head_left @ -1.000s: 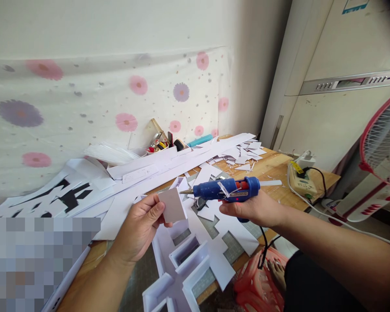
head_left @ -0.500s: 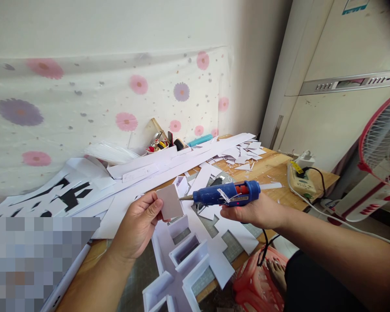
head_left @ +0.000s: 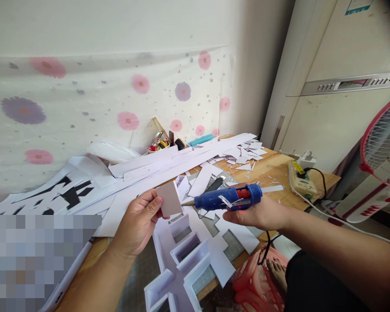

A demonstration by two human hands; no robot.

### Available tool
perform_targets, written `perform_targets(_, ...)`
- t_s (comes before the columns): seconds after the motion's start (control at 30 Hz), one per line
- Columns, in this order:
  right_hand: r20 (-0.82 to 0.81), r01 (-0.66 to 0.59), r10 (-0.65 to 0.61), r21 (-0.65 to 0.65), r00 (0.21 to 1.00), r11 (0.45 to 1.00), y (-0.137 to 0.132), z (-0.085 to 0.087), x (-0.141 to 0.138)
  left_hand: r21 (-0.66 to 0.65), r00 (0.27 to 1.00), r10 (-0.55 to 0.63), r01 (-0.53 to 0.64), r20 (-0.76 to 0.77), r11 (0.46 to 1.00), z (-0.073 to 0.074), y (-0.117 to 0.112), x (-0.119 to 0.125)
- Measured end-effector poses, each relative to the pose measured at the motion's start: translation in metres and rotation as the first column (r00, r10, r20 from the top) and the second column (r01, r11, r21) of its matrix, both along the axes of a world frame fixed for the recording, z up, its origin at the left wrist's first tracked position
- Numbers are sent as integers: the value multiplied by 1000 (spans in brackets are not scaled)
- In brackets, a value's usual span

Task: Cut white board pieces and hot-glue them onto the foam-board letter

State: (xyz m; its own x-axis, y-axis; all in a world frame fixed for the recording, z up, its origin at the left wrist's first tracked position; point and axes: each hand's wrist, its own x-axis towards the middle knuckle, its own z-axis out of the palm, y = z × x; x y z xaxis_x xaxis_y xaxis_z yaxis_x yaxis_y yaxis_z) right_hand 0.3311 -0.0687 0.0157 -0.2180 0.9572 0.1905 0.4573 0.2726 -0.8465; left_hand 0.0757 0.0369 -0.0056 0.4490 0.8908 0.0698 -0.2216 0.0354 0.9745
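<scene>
My left hand [head_left: 138,225] pinches a small white foam-board square [head_left: 169,199] between thumb and fingers, holding it upright above the table. My right hand [head_left: 258,212] grips a blue hot glue gun [head_left: 225,197] with a white glue stick poking out of its back. The gun's metal nozzle points left and sits right at the square's lower right edge. Below both hands lies a white foam-board structure [head_left: 182,260] with several box-shaped cells.
Long white strips [head_left: 156,167] and paper scraps [head_left: 243,154] cover the wooden table [head_left: 273,173]. A tool cup [head_left: 159,141] stands at the wall. A power strip [head_left: 300,180] lies at the right edge, a red fan [head_left: 380,151] beyond it, a red stool [head_left: 253,281] below.
The glue gun's nozzle has moved down and left until it meets the square's edge. My left hand has shifted the square slightly up and left.
</scene>
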Motion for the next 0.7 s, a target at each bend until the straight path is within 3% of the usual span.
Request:
perform_targets(0.3, 34, 1, 1, -83, 999, 997, -5, 2, 1, 34, 1000, 1, 0, -5, 999, 1, 2, -2)
perform_targets(0.47, 149, -66, 70, -27, 986, 997, -5, 4, 8, 63, 999, 19, -17, -37, 998, 1, 4, -4)
perform_targets(0.6, 100, 19, -18, -12, 995, 1000, -7, 7, 20, 219, 968, -7, 64, -252, 974, 7, 5, -9)
perform_targets(0.7, 26, 152, -153, 33, 988, 988, -8, 7, 29, 375, 867, 23, 191, -497, 907, 13, 3, -13)
